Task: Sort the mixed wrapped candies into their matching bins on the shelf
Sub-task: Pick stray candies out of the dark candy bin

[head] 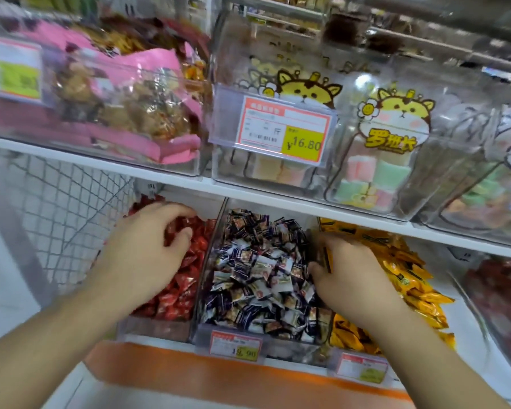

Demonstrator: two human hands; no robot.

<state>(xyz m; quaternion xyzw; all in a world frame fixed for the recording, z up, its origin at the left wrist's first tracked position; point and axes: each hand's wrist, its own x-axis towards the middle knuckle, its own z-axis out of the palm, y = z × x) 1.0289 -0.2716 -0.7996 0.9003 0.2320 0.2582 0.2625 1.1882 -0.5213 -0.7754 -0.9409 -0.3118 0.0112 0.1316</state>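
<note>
Shop shelf (189, 184) with clear bins. At six o'clock, middle bin (207, 335) heaped with dark wrapped candies (260, 270): light, crinkly, slippery; best pinched by the wrapper. Left hand (148, 246), loosely curled, over red candies (186, 278) at nine. Right hand (348, 270) pinching a yellow candy (326, 258) at the divider, by yellow candies (410, 273) at three.

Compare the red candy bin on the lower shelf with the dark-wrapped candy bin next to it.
The red candy bin holds uniform red wrappers; the dark-wrapped candy bin holds mixed navy, brown and white ones. The red bin sits leftmost with the left hand over it, fingers curled; the dark bin is beside it, the right hand at its right edge. Only the dark bin shows a price tag. Both are clear plastic and well filled.
</note>
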